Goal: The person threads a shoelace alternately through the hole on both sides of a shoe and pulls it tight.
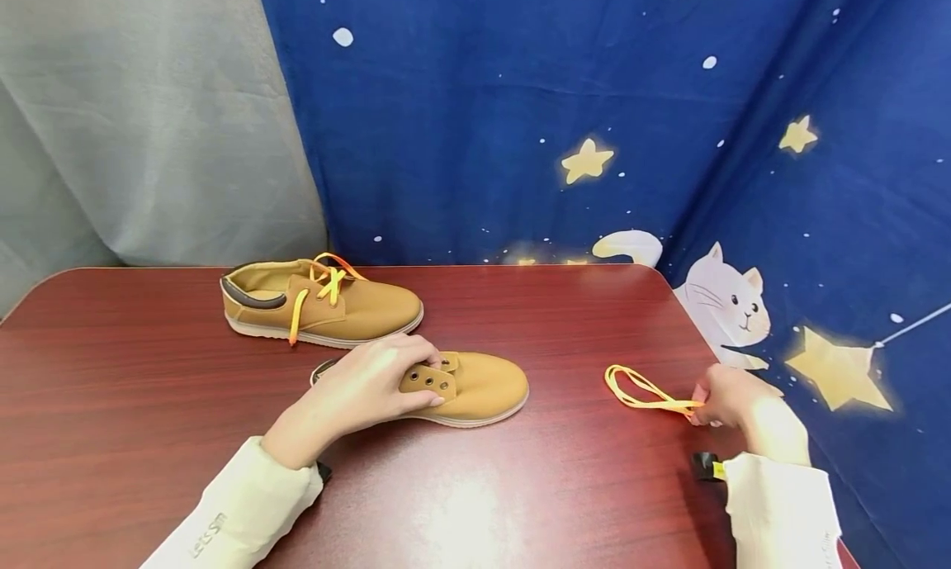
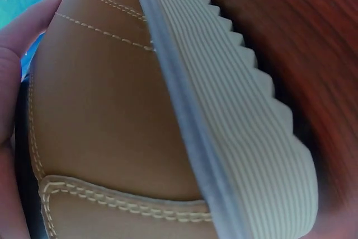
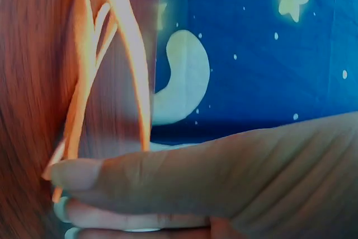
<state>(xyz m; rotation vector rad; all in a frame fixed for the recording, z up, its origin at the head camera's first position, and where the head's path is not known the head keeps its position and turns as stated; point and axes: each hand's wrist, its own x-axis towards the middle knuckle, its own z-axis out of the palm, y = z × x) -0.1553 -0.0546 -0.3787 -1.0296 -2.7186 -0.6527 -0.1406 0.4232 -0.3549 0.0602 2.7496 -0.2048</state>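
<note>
My left hand [image 1: 364, 383] grips a tan shoe [image 1: 490, 387] on the table, thumb on the near eyelet flap and fingers over its opening. That shoe's visible eyelets hold no lace; the hand covers much of its heel half. In the left wrist view, the tan side and ribbed pale sole [image 2: 251, 138] fill most of the picture. Near the table's right edge, my right hand [image 1: 743, 404] pinches a folded yellow-orange shoelace [image 1: 669, 405]. The right wrist view has the thumb [image 3: 162, 180] pressing the strands against the fingers, while loops of lace [image 3: 130, 29] extend away.
A matching tan shoe [image 1: 379, 305] with a yellow-orange lace through its eyelets stands behind the held one, toe to the right. Both are on the reddish-brown table [image 1: 557, 321]. Grey cloth [image 1: 163, 123] and a blue star-patterned curtain [image 1: 475, 123] hang behind.
</note>
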